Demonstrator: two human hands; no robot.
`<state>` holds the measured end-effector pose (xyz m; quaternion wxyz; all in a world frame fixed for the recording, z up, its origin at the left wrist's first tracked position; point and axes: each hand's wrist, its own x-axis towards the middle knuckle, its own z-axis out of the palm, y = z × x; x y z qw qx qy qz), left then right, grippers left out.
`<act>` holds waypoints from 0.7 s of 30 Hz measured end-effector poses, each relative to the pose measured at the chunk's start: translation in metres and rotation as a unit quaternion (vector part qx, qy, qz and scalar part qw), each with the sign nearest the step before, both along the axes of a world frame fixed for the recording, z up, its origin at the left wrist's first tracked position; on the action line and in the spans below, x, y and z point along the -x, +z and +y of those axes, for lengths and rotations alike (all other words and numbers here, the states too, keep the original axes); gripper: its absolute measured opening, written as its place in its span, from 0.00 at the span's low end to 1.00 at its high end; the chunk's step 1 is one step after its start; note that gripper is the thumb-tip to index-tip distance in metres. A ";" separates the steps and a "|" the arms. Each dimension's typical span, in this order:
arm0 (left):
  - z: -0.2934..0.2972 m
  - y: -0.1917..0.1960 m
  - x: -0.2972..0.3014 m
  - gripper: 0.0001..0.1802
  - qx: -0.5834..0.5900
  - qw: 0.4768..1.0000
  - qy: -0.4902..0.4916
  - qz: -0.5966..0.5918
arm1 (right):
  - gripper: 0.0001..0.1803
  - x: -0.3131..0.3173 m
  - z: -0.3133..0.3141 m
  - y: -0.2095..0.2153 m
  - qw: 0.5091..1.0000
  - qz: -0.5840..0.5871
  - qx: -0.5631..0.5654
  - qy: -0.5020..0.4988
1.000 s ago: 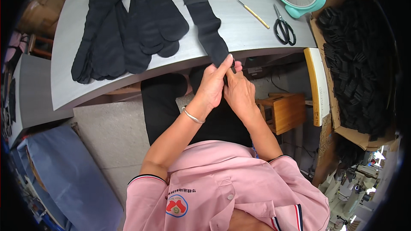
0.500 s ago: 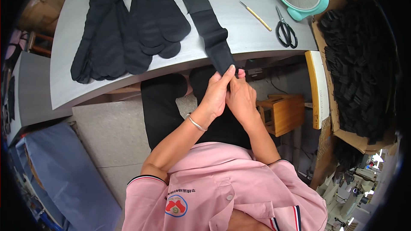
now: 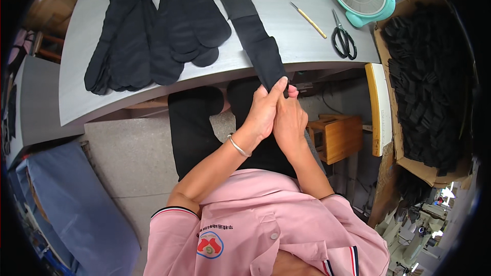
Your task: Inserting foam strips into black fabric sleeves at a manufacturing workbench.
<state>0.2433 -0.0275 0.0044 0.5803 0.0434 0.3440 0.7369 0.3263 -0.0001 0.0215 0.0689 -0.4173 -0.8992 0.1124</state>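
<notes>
At the right, an open brown cardboard box (image 3: 384,122) holds a heap of black pieces (image 3: 427,82), and the person's pink shirt bears a small round red-and-white badge (image 3: 210,245) on the chest. A long black sock (image 3: 255,41) lies with its long axis running from the far table (image 3: 286,10) top, cuff end far and slightly left, down over the near edge toward the lap. There both hands meet, forearms raised from the body: the left hand (image 3: 262,115) and the right hand (image 3: 289,120) are closed, pinching the sock's near end.
</notes>
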 end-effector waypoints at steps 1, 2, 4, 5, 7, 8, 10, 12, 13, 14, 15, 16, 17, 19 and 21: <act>-0.001 -0.001 0.002 0.24 0.004 1.000 0.003 -0.021 | 0.16 0.003 0.004 0.002 0.999 0.007 0.031 0.019; 0.000 -0.001 0.006 0.25 0.018 0.999 0.009 -0.039 | 0.16 0.005 0.005 0.005 0.999 0.033 0.012 0.028; 0.003 -0.001 0.017 0.26 0.001 0.999 -0.008 -0.038 | 0.19 0.005 0.006 0.012 0.998 0.036 0.018 0.040; 0.006 -0.001 0.020 0.26 -0.006 0.999 -0.009 -0.037 | 0.22 0.002 0.003 0.016 0.995 0.078 -0.012 0.054; 0.011 0.000 0.021 0.26 -0.060 0.998 0.012 -0.033 | 0.23 -0.005 -0.004 0.021 0.999 0.028 -0.030 0.031; 0.012 0.000 0.017 0.26 -0.021 0.999 0.003 -0.043 | 0.24 -0.008 -0.005 0.021 0.997 0.014 -0.070 0.023; 0.011 0.000 0.006 0.24 -0.058 0.998 0.030 -0.012 | 0.24 -0.009 -0.002 0.019 0.997 -0.011 -0.077 0.026; 0.008 0.001 -0.003 0.23 -0.013 0.999 -0.019 -0.045 | 0.26 -0.003 0.009 0.015 0.999 -0.018 -0.037 0.011; 0.007 0.000 -0.001 0.22 -0.040 0.998 -0.003 -0.044 | 0.22 -0.003 0.011 0.014 1.000 -0.020 -0.015 0.012; 0.006 0.001 0.000 0.22 -0.008 0.999 -0.011 -0.050 | 0.22 -0.003 0.010 0.014 1.000 -0.023 -0.001 0.011; 0.006 0.001 0.006 0.22 -0.039 0.998 -0.010 -0.047 | 0.20 -0.003 0.010 0.014 1.000 -0.015 -0.018 0.010; 0.007 0.001 0.011 0.22 -0.029 0.999 -0.017 -0.029 | 0.18 -0.003 0.009 0.014 0.999 0.009 -0.049 0.017; 0.008 0.002 0.016 0.22 -0.027 0.999 -0.022 -0.012 | 0.18 -0.008 0.003 0.016 0.999 -0.008 -0.036 0.012; 0.012 0.006 0.019 0.22 0.007 0.999 0.025 -0.030 | 0.12 -0.011 -0.002 0.018 0.997 -0.074 0.018 0.031; 0.013 0.010 0.012 0.21 0.007 0.999 0.027 -0.031 | 0.12 -0.010 -0.002 0.018 0.999 -0.018 -0.018 0.030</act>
